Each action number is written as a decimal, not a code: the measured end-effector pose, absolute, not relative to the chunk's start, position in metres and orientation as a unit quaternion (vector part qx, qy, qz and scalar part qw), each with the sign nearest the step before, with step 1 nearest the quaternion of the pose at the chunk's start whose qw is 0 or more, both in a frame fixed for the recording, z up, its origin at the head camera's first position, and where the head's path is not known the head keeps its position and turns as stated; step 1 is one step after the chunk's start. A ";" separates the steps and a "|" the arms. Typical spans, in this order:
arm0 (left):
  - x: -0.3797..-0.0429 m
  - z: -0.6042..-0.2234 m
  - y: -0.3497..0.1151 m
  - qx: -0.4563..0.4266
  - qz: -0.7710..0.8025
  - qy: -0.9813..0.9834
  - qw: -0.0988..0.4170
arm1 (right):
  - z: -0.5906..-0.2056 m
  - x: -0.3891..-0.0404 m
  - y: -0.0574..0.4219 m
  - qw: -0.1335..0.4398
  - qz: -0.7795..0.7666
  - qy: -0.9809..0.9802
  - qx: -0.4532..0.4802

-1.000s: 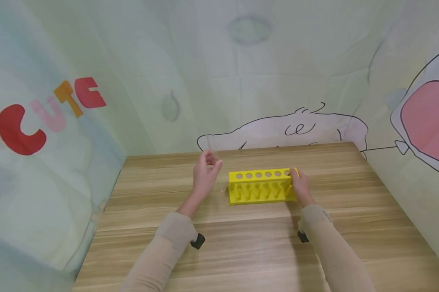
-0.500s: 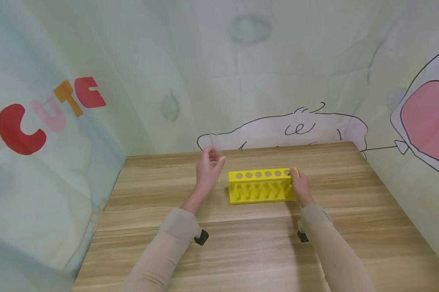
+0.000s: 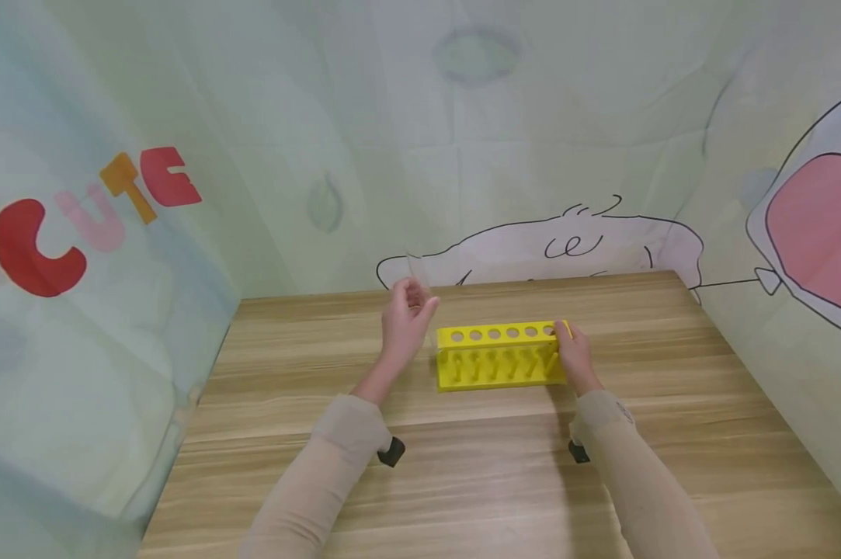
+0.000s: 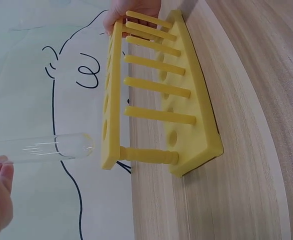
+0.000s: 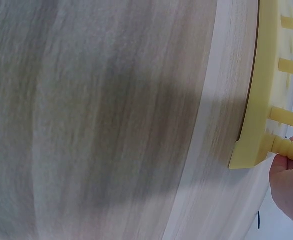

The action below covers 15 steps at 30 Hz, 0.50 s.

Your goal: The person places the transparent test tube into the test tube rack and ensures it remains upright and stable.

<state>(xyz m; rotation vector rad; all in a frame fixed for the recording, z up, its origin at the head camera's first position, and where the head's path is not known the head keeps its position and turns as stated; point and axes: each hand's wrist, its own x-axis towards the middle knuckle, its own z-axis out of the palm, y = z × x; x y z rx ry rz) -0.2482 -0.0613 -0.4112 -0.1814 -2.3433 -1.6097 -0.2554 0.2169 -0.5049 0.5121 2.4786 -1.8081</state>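
Observation:
A yellow test tube rack (image 3: 502, 357) stands on the wooden table, with a row of holes in its top bar and a row of pegs below. My right hand (image 3: 575, 357) grips the rack's right end. My left hand (image 3: 408, 322) pinches a clear glass test tube (image 4: 51, 148) beside the rack's left end. The tube's rounded end points at the top bar, just short of the end hole in the left wrist view. In the right wrist view the right fingers (image 5: 289, 172) curl at the rack's end post (image 5: 289, 148).
The wooden table (image 3: 476, 481) reaches a printed cloth backdrop (image 3: 567, 155) behind the rack. Cloth also hangs along the left and right sides. Dark wrist cameras (image 3: 392, 451) are strapped at both cuffs.
My left hand has moved right and slightly away from me, bringing the test tube up to the rack's left end. The right hand and the rack have stayed put.

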 end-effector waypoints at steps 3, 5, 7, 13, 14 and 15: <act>-0.249 -0.412 -0.059 -0.063 -0.553 -0.818 0.148 | -0.505 -0.256 0.217 0.020 -0.577 0.799 0.166; -0.250 -0.412 -0.057 -0.062 -0.551 -0.819 0.146 | -0.506 -0.256 0.217 0.019 -0.575 0.801 0.167; -0.250 -0.412 -0.055 -0.061 -0.553 -0.819 0.144 | -0.506 -0.255 0.217 0.017 -0.576 0.800 0.167; -0.251 -0.411 -0.049 -0.067 -0.557 -0.814 0.147 | -0.506 -0.255 0.218 0.020 -0.575 0.800 0.167; -0.251 -0.411 -0.048 -0.068 -0.558 -0.814 0.147 | -0.506 -0.255 0.218 0.020 -0.576 0.800 0.168; -0.252 -0.411 -0.047 -0.068 -0.557 -0.814 0.148 | -0.506 -0.255 0.218 0.022 -0.576 0.800 0.169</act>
